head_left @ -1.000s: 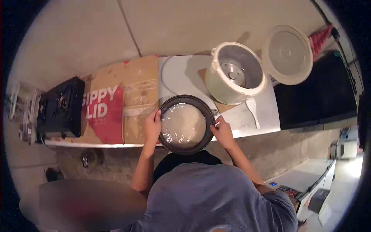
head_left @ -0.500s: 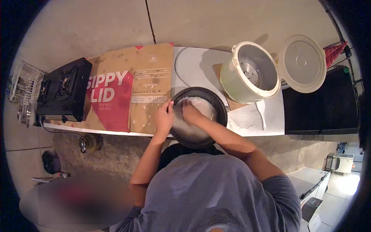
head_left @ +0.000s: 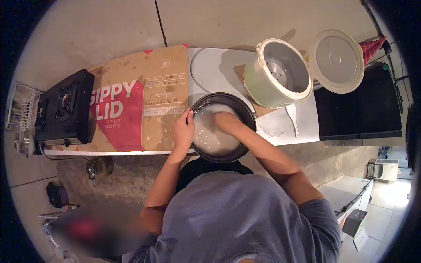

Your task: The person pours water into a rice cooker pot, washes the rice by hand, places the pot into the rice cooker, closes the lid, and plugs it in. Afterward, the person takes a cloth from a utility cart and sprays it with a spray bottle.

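Observation:
A dark round pot [head_left: 251, 105] stands at the front edge of the table, with cloudy whitish water [head_left: 209, 139] and pale grains inside. My left hand [head_left: 183, 129] grips its left rim, the thumb showing over the edge. Inside the pot, my right hand [head_left: 227, 123] reaches into the water, and its fingers are hidden below the surface. Behind and to the right, a pale green rice cooker [head_left: 258, 90] stands open on a piece of cardboard, its lid [head_left: 337, 61] swung back. Beside the cooker lies a white rice paddle [head_left: 293, 119].
Flattened cardboard [head_left: 164, 96] covers the table's left part, with a black gas stove [head_left: 66, 107] at its far end. A dish rack [head_left: 27, 105] stands beyond the stove. To the right is a black-topped surface [head_left: 357, 107]. A blurred shape [head_left: 101, 230] is at lower left.
The view has shifted slightly. My right hand has moved right and down within the pot, its fingers now deeper in the water. My left hand keeps its hold on the rim.

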A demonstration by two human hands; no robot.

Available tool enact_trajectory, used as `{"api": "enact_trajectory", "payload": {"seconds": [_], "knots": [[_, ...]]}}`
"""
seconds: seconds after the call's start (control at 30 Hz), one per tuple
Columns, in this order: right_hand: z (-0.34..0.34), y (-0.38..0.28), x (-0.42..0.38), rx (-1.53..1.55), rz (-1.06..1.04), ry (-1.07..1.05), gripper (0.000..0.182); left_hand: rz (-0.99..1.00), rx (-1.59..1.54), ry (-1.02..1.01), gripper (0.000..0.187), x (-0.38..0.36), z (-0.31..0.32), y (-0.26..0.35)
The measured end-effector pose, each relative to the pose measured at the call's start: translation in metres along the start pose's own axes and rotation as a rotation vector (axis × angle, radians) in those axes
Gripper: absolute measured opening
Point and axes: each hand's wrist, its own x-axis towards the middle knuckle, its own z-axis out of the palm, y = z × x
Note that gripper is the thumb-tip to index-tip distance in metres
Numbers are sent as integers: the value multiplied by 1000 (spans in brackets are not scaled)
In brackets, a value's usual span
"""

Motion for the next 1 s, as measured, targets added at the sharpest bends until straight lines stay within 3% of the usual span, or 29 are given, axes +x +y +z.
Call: {"api": "enact_trajectory", "payload": {"seconds": [0.07, 0.27, 0.37, 0.57, 0.77, 0.87, 0.97, 1.0], "knots": [[12, 3, 20, -50, 64, 42, 22, -8, -8, -17, 32, 0, 1, -2], [34, -44, 9, 181, -289, 71, 21, -2, 36, -2, 33, 0, -1, 1], [21, -56, -13, -104, -348, -422, 24, 1, 27, -13, 32, 0, -2, 0], [18, -3, -48, 44, -341, -574, 28, -15, 48, -14, 32, -1, -2, 2], [-1, 22, -15, -69, 93, -66, 33, 16, -27, -18, 30, 0, 0, 1], [38, 64, -2, -124, -17, 231, 37, 28, -30, -15, 29, 1, 0, 1], [56, 69, -13, -98, 151, -60, 44, 19, -14, -19, 28, 0, -2, 5], [61, 64, -20, -137, 155, -62, 42, 14, -9, -23, 28, 0, -3, 7]]}}
